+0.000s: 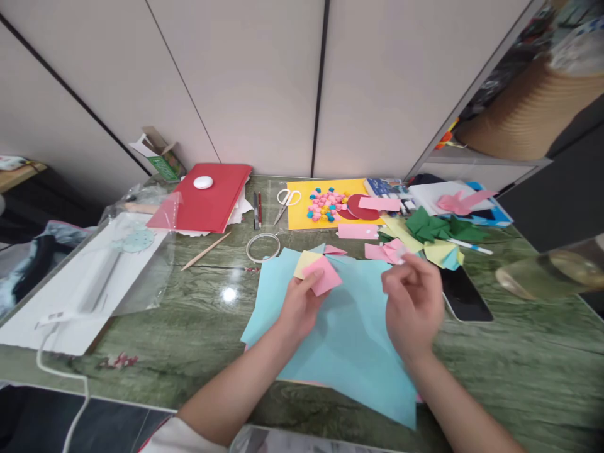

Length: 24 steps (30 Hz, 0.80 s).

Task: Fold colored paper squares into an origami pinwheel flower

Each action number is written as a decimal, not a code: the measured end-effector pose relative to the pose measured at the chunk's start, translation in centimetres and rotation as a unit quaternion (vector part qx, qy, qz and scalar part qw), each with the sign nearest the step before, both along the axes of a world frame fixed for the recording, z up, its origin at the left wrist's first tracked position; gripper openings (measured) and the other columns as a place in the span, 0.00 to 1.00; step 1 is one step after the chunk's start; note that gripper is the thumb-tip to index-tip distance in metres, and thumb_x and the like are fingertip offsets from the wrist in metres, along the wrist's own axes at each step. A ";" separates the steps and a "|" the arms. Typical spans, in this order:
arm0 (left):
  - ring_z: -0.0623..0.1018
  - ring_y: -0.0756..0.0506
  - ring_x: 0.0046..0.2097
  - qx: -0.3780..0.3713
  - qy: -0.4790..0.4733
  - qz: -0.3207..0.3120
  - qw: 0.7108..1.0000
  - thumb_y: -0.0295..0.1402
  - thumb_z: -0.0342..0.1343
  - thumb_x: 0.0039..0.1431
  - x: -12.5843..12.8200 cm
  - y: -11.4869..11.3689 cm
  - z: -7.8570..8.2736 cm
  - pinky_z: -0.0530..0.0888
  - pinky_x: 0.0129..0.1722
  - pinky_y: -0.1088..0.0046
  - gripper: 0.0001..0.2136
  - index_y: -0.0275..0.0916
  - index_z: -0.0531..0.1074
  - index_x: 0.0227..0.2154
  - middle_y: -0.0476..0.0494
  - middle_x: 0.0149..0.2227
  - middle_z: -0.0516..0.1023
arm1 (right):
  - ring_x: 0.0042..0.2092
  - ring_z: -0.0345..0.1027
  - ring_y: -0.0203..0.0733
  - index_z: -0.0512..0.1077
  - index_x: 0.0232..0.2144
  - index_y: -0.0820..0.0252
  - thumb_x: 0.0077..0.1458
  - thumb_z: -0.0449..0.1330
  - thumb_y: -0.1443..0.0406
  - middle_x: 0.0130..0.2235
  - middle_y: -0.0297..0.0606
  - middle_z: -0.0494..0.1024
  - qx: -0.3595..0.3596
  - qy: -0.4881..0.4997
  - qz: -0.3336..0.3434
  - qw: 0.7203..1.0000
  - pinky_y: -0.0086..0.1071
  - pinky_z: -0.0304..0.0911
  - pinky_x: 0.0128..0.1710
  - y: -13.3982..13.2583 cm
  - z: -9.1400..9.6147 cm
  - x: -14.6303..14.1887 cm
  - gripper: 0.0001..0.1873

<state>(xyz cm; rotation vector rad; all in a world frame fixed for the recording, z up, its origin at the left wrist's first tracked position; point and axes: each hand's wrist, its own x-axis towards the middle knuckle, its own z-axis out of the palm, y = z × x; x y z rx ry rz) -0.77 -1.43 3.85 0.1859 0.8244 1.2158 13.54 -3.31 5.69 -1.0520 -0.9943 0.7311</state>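
Note:
My left hand (298,308) holds small paper squares, a pink one (323,275) on top and a yellow one (306,262) behind it, above light blue paper sheets (349,327) lying on the green marble table (198,308). My right hand (411,301) hovers to the right with fingers curled and blurred; whether it pinches a small paper piece is unclear. Pink paper scraps (384,251) lie just beyond it.
A tape ring (263,247), scissors (285,201), pens (257,209), a yellow sheet (302,217) with pink and blue beads, green folded paper (431,226), a phone (465,296), a red folder (207,198), a wooden stick (206,251) and a plastic bag (108,270) surround the blue sheets.

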 end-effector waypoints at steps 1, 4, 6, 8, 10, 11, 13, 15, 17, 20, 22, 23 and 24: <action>0.75 0.51 0.32 -0.005 0.001 0.003 1.000 0.30 0.65 0.42 0.0 0.0 0.0 0.70 0.35 0.75 0.09 0.35 0.74 0.28 0.48 0.28 0.77 | 0.25 0.55 0.35 0.70 0.39 0.49 0.52 0.59 0.65 0.24 0.30 0.63 -0.004 -0.006 0.044 0.999 0.31 0.52 0.25 -0.7 0.2 -0.3 0.10; 0.73 0.52 0.28 -0.005 0.011 0.019 1.000 0.29 0.65 0.42 0.0 -0.1 0.2 0.70 0.32 0.75 0.06 0.34 0.73 0.23 0.50 0.23 0.74 | 0.21 0.50 0.33 0.71 0.39 0.55 0.55 0.56 0.63 0.18 0.27 0.58 -0.116 -0.001 0.257 0.959 0.30 0.44 0.21 -2.0 0.2 -1.4 0.09; 0.72 0.53 0.27 0.008 0.017 0.029 0.999 0.28 0.64 0.42 0.1 -0.1 0.4 0.70 0.31 0.75 0.06 0.34 0.71 0.20 0.51 0.22 0.73 | 0.20 0.44 0.31 0.70 0.42 0.56 0.55 0.56 0.63 0.16 0.24 0.52 -0.181 0.053 0.308 0.933 0.30 0.41 0.21 -1.8 -0.1 -2.0 0.12; 0.73 0.52 0.29 0.023 0.022 0.030 0.999 0.28 0.64 0.42 0.1 -0.1 0.6 0.69 0.32 0.76 0.05 0.34 0.72 0.22 0.50 0.24 0.74 | 0.20 0.40 0.30 0.69 0.44 0.58 0.54 0.56 0.64 0.15 0.22 0.49 -0.216 0.106 0.320 0.916 0.30 0.39 0.22 -1.2 -0.3 -2.3 0.14; 0.74 0.51 0.30 0.036 0.028 0.027 0.999 0.28 0.63 0.43 0.2 -0.2 0.7 0.69 0.32 0.76 0.06 0.34 0.74 0.25 0.49 0.26 0.76 | 0.20 0.38 0.30 0.70 0.44 0.59 0.53 0.56 0.65 0.15 0.21 0.47 -0.232 0.140 0.324 0.906 0.30 0.39 0.22 -0.6 -0.5 -2.3 0.14; 0.74 0.51 0.29 0.041 0.032 0.027 0.998 0.28 0.63 0.43 0.2 -0.2 0.7 0.69 0.32 0.76 0.06 0.34 0.74 0.25 0.49 0.25 0.76 | 0.20 0.38 0.30 0.70 0.44 0.59 0.53 0.56 0.66 0.15 0.21 0.47 -0.235 0.149 0.326 0.904 0.30 0.39 0.22 -0.4 -0.5 -2.3 0.15; 0.73 0.52 0.28 0.050 0.040 0.028 0.998 0.29 0.63 0.43 0.2 -0.2 0.7 0.68 0.31 0.76 0.05 0.34 0.74 0.24 0.50 0.24 0.75 | 0.20 0.38 0.30 0.70 0.44 0.59 0.52 0.57 0.66 0.15 0.21 0.47 -0.239 0.156 0.325 0.902 0.30 0.39 0.23 -0.2 -0.5 -2.2 0.15; 0.73 0.52 0.27 0.058 0.041 0.029 0.997 0.28 0.63 0.43 0.2 -0.2 0.7 0.69 0.32 0.75 0.04 0.35 0.74 0.22 0.50 0.23 0.75 | 0.20 0.37 0.30 0.71 0.44 0.59 0.52 0.57 0.66 0.15 0.21 0.46 -0.243 0.159 0.326 0.899 0.31 0.38 0.23 -0.2 -0.5 -2.1 0.15; 0.74 0.51 0.29 0.066 0.039 0.028 0.997 0.28 0.63 0.43 0.1 -0.3 0.6 0.70 0.35 0.74 0.04 0.35 0.74 0.21 0.50 0.23 0.75 | 0.20 0.37 0.30 0.71 0.44 0.59 0.52 0.57 0.66 0.15 0.21 0.46 -0.248 0.167 0.329 0.896 0.30 0.38 0.23 -0.2 -0.5 -2.0 0.15; 0.76 0.50 0.31 0.070 0.049 0.029 0.996 0.29 0.64 0.44 0.2 -0.3 0.6 0.71 0.38 0.73 0.04 0.35 0.74 0.22 0.48 0.25 0.77 | 0.20 0.36 0.30 0.71 0.45 0.60 0.52 0.57 0.67 0.15 0.21 0.46 -0.256 0.194 0.335 0.886 0.30 0.38 0.22 -0.2 -0.5 -2.0 0.16; 0.77 0.49 0.33 0.072 0.061 0.030 0.995 0.30 0.64 0.43 0.2 -0.4 0.5 0.70 0.39 0.72 0.05 0.35 0.75 0.23 0.46 0.27 0.78 | 0.19 0.35 0.29 0.71 0.44 0.61 0.52 0.56 0.68 0.14 0.20 0.45 -0.267 0.229 0.346 0.870 0.30 0.38 0.22 -0.1 -0.4 -1.9 0.15; 0.77 0.48 0.34 0.077 0.064 0.032 0.995 0.31 0.64 0.43 0.2 -0.4 0.5 0.70 0.40 0.72 0.05 0.35 0.76 0.23 0.46 0.27 0.79 | 0.19 0.34 0.29 0.71 0.44 0.61 0.52 0.56 0.69 0.14 0.20 0.44 -0.273 0.252 0.353 0.859 0.29 0.39 0.22 0.0 -0.4 -1.9 0.15; 0.77 0.48 0.34 0.082 0.065 0.033 0.994 0.31 0.64 0.43 0.2 -0.3 0.4 0.70 0.40 0.72 0.05 0.35 0.76 0.24 0.46 0.27 0.79 | 0.19 0.33 0.29 0.71 0.43 0.61 0.52 0.55 0.69 0.14 0.20 0.44 -0.280 0.275 0.359 0.847 0.29 0.39 0.22 0.0 -0.4 -1.8 0.15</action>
